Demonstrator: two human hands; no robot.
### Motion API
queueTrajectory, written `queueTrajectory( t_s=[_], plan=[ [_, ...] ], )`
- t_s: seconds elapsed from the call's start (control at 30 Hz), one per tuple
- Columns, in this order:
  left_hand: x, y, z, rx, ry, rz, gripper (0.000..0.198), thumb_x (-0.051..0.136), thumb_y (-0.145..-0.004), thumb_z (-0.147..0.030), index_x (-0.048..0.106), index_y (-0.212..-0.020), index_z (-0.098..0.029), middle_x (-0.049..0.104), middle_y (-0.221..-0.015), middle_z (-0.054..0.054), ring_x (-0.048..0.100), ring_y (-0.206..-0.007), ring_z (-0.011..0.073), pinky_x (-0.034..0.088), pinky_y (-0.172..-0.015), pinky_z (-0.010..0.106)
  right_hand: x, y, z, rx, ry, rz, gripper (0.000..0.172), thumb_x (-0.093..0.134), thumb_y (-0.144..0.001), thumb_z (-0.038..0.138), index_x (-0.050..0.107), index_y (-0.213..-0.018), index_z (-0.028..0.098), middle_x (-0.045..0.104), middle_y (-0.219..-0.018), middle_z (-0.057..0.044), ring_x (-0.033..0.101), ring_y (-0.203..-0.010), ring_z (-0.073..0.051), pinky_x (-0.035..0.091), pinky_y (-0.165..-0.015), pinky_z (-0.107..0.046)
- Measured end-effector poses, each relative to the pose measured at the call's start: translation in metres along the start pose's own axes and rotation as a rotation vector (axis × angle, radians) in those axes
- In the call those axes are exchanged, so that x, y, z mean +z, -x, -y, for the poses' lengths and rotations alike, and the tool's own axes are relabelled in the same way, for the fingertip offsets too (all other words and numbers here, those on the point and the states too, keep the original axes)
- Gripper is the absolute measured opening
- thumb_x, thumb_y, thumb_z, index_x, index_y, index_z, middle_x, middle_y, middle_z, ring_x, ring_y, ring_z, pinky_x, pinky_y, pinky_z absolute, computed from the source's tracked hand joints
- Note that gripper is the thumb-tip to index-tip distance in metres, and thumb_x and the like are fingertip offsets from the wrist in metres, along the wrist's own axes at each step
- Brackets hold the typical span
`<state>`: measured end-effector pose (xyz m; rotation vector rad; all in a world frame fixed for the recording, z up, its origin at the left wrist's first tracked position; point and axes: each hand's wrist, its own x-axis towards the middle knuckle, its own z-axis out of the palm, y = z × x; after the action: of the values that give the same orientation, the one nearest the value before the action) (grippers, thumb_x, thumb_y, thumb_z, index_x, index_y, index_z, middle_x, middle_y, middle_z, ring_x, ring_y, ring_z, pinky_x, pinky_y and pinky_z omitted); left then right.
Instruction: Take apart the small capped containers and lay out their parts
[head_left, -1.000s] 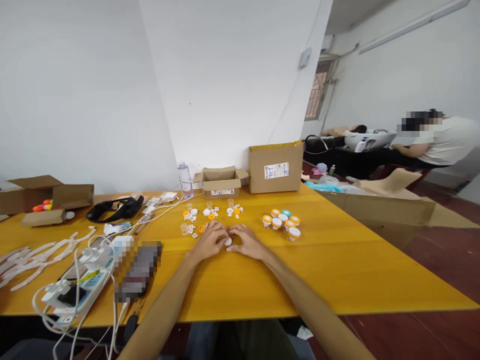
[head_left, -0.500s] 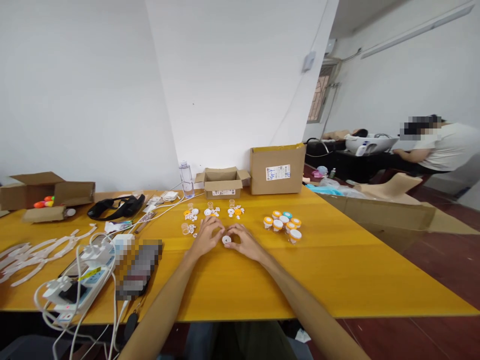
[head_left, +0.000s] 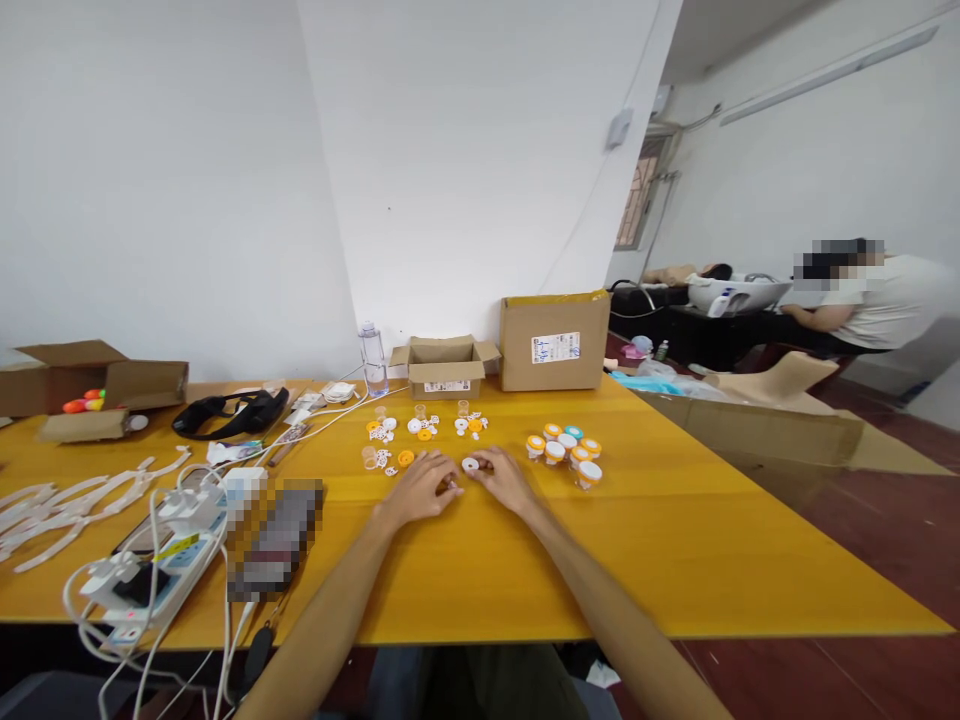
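Note:
My right hand point(head_left: 501, 479) pinches a round white disc point(head_left: 470, 464) with a small mark at its centre, just above the table. To its left, my left hand point(head_left: 424, 487) has its fingers curled together, with something tiny at the tips that I cannot make out. An orange ring-shaped cap point(head_left: 406, 458) lies beside the left knuckles. Farther left is a clear plastic cup point(head_left: 370, 457) next to small white perforated pieces point(head_left: 383, 459). Behind the hands, more clear cups stand among white and orange round parts point(head_left: 415, 426). Right of my hands is a group of lidded jars point(head_left: 555, 452) with orange, white and teal tops.
At the back stand an open small carton point(head_left: 444, 378), a larger closed box point(head_left: 555, 345) and a water bottle point(head_left: 373, 360). A power strip point(head_left: 169, 590) with tangled cables and a dark blurred device point(head_left: 277, 545) occupy the left. Another person point(head_left: 885, 300) sits far right.
My hands have moved apart; the white disc has shifted right and slightly away from me with my right hand. The orange cap by my left hand now shows.

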<state>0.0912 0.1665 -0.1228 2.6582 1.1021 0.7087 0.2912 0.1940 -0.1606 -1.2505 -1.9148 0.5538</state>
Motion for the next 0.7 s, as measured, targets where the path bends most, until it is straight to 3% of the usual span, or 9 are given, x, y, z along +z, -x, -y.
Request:
queueTrajectory(
  t_s=[0.17, 0.43, 0.57, 0.7],
  plan=[
    [0.004, 0.001, 0.005, 0.030, 0.013, 0.001, 0.009, 0.057, -0.087, -0.021, 0.064, -0.082, -0.024, 0.066, -0.084, 0.003, 0.059, -0.091, 0.0224, 0.041, -0.093, 0.038, 0.006, -0.002, -0.002, -0.058, 0.112, 0.014, 0.023, 0.063, -0.082, 0.026, 0.074, -0.102, 0.025, 0.072, -0.087, -0.006, 0.065, -0.084, -0.024, 0.049, -0.078, -0.034],
    [0.002, 0.001, 0.008, 0.011, 0.045, 0.017, 0.013, 0.056, -0.086, -0.016, 0.067, -0.082, -0.024, 0.069, -0.090, 0.004, 0.062, -0.096, 0.0219, 0.046, -0.090, 0.036, 0.015, -0.021, 0.021, -0.049, 0.119, 0.125, 0.035, 0.059, -0.075, 0.013, 0.075, -0.104, 0.026, 0.073, -0.097, -0.007, 0.065, -0.095, -0.026, 0.048, -0.086, -0.038],
    [0.000, 0.000, 0.007, 0.002, 0.088, -0.028, 0.015, 0.054, -0.089, -0.020, 0.066, -0.081, -0.023, 0.070, -0.091, 0.005, 0.062, -0.095, 0.0213, 0.047, -0.088, 0.035, 0.020, -0.026, 0.023, -0.139, -0.005, 0.189, 0.040, 0.056, -0.074, 0.012, 0.074, -0.107, 0.026, 0.072, -0.095, -0.005, 0.064, -0.092, -0.024, 0.048, -0.086, -0.038],
    [-0.005, -0.002, 0.004, -0.070, 0.165, -0.108, 0.018, 0.052, -0.092, -0.027, 0.066, -0.082, -0.022, 0.070, -0.088, 0.004, 0.063, -0.089, 0.0201, 0.048, -0.084, 0.033, 0.018, -0.021, 0.019, -0.126, -0.299, 0.132, 0.028, 0.050, -0.087, 0.026, 0.074, -0.102, 0.023, 0.073, -0.099, -0.005, 0.064, -0.095, -0.022, 0.048, -0.089, -0.037]
  ],
)
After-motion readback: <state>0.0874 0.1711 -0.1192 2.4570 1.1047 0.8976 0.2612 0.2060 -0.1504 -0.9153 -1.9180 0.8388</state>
